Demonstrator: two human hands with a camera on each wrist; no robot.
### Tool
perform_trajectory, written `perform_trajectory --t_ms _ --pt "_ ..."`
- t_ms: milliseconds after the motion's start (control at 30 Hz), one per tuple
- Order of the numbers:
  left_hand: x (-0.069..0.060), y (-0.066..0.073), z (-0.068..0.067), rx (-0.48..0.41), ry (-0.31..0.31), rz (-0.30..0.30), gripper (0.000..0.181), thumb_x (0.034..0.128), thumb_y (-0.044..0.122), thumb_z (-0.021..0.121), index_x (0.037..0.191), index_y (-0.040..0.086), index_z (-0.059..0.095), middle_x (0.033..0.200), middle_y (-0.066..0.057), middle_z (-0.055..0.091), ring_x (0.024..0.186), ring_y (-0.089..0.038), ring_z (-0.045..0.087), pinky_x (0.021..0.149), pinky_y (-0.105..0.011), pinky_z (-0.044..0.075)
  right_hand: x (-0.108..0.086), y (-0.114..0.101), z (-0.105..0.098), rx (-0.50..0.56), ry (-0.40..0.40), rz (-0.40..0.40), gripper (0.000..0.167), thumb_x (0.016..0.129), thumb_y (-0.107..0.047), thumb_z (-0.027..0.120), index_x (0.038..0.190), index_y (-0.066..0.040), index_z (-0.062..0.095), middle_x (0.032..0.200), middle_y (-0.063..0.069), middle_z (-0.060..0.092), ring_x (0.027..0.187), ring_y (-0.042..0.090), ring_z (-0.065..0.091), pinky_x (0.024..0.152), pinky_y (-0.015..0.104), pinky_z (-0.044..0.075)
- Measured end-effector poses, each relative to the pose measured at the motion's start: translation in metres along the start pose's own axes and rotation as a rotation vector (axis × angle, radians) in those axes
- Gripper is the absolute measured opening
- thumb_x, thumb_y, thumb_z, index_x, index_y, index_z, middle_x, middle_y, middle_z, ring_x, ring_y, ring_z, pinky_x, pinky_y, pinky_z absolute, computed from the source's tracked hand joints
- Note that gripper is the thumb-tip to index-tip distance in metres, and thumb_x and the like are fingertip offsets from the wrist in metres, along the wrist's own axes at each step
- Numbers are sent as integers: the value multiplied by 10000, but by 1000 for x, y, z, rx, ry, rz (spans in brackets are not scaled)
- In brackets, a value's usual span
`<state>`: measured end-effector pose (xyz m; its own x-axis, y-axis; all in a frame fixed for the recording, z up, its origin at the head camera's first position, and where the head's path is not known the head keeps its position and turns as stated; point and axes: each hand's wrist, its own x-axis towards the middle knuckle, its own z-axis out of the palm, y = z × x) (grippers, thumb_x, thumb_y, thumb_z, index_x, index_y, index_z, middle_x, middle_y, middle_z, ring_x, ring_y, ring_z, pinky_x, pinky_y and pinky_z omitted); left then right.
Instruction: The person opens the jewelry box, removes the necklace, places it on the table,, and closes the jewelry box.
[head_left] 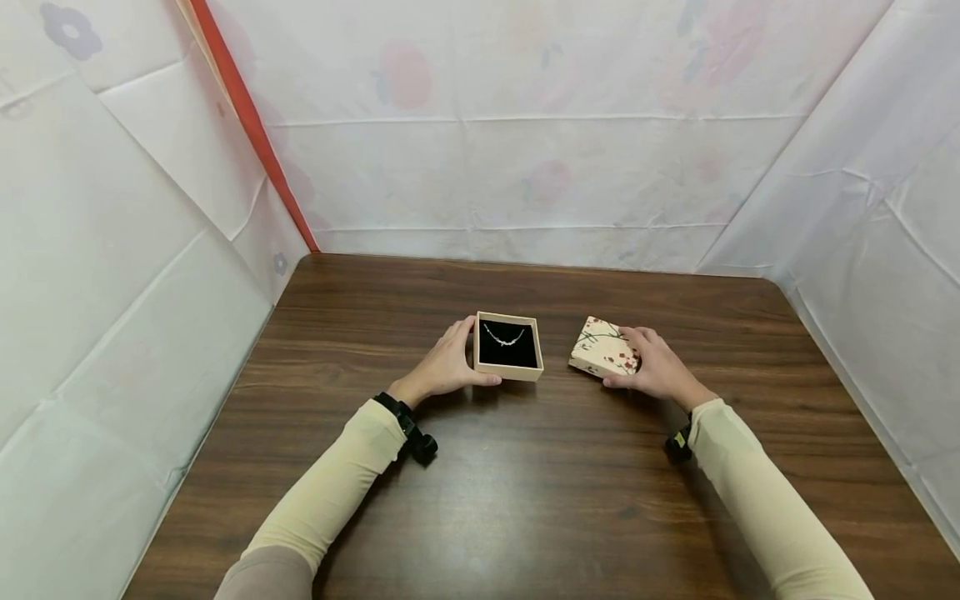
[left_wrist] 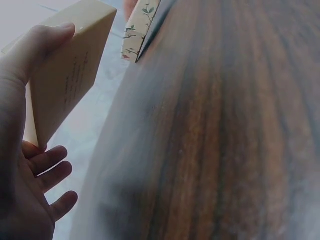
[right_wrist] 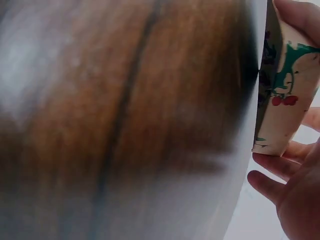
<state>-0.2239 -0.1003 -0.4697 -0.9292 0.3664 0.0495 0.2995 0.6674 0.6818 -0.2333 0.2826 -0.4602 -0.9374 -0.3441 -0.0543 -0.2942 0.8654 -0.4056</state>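
Note:
My left hand (head_left: 447,364) grips a cream gift box base (head_left: 517,374) by its left side, thumb at the front and fingers behind. Inside lies a black pad (head_left: 508,357) with a silver necklace (head_left: 503,342) across it. In the left wrist view the underside of the box base (left_wrist: 67,82) shows faint print, so it is raised off the table. To its right, my right hand (head_left: 662,367) holds the box lid (head_left: 596,346), patterned with branches and red blossoms, between thumb and fingers. The right wrist view shows the lid (right_wrist: 292,100) close to the tabletop; contact is unclear.
A dark wood-grain table (head_left: 480,483) lies under both hands. White printed sheets hang behind it (head_left: 480,167) and along both sides. A red strip (head_left: 255,125) runs down the back left corner. Each wrist wears a black strapped camera (head_left: 408,429).

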Motion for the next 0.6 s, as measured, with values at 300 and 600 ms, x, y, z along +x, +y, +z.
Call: perform_trajectory --t_ms 300,600 --pt "-1 2 -1 -15 -18 -10 1208 671 522 834 1556 53 159 1537 -195 313 1418 -336 326 1131 -545 320 -1 3 6 -3 -7 1 1074 699 -482 839 1507 -42 284 1477 313 310 1346 500 305 1031 661 342" --pt "-1 -1 0 -11 -9 -1 1174 653 523 846 1537 84 211 1451 -151 401 1333 -292 401 1103 -513 360 -1 0 5 15 18 -4 1042 721 -504 813 1507 -53 297 1503 312 277 1374 517 269 1050 672 316"
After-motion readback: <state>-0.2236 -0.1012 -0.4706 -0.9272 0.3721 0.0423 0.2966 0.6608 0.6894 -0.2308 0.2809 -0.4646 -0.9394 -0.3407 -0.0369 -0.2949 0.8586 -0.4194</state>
